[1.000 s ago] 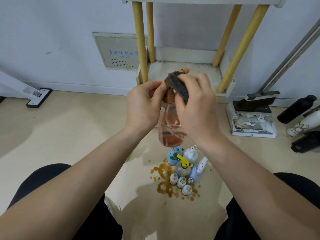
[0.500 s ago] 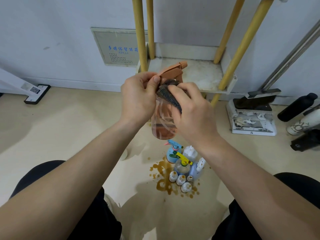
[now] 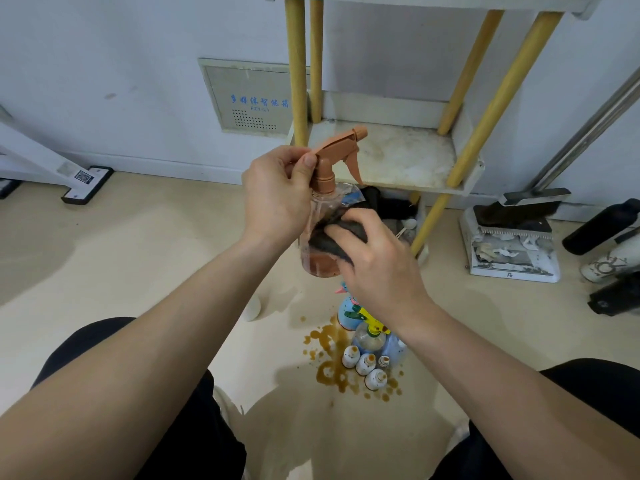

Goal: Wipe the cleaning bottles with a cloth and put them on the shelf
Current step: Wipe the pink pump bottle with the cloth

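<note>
Whereas half a second earlier the dark cloth (image 3: 334, 233) covered the neck just under the trigger head, it is now pressed lower against the clear body of the spray bottle (image 3: 320, 216), leaving the orange trigger head (image 3: 341, 147) fully exposed. The bottle is held upright in the air in front of the lower shelf (image 3: 398, 157), whose white board is stained and stands on yellow posts against a pale wall. Beneath lies a beige floor (image 3: 138, 258) with a brown spill (image 3: 330, 362), in and beside which a cluster of small bottles (image 3: 367, 355) stands; a dustpan (image 3: 512, 244) lies well to the right. The left hand (image 3: 277, 199) is closed around the bottle's neck, thumb at the trigger head's rear. The right hand (image 3: 377, 261) is clamped on the cloth, fingers curled, pressing it to the bottle's side.
</note>
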Tool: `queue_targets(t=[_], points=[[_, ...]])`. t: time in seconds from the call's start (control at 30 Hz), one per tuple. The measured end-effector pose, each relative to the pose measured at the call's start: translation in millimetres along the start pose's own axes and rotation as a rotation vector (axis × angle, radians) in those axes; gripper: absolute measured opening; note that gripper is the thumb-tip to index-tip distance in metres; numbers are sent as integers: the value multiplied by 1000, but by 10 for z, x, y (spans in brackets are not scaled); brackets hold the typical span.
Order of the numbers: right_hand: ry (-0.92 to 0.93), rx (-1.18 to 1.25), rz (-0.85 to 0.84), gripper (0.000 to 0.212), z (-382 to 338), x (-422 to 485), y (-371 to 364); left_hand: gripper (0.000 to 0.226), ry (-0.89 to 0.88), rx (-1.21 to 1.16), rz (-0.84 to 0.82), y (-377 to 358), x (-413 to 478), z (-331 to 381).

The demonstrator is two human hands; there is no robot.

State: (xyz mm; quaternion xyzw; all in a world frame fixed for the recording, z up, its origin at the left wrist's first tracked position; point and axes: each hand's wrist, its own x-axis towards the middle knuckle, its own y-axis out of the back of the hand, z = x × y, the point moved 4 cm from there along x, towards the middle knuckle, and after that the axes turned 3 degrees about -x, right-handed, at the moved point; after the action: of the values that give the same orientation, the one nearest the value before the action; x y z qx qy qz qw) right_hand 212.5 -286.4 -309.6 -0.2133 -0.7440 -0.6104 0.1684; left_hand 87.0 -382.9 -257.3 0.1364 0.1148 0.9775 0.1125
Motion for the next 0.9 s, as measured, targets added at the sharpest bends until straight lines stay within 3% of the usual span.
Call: queue_targets(t=[0.1,0.2,0.4,0.57,0.77,0.9], points=[[-179,137,-18,39,172,-25,-42,13,-9,-8,17,23,17,1],[-382,282,-1,33,310,-7,-35,14,-2,-24,18,27,16,16],[-538,530,-65,16,175,62,-113,13,-16,-28,-7,-94,-103,44],[-622,420,-82,62,167,106,-119,12,-21,-49,-33,-142,-145,87],[-624,330,-83,55,193,179,-95,9,-55,-74,-105,-217,-209,131],[-663,389,-16,49,255,287,30,20,-10,-286,-243,-183,-137,84]])
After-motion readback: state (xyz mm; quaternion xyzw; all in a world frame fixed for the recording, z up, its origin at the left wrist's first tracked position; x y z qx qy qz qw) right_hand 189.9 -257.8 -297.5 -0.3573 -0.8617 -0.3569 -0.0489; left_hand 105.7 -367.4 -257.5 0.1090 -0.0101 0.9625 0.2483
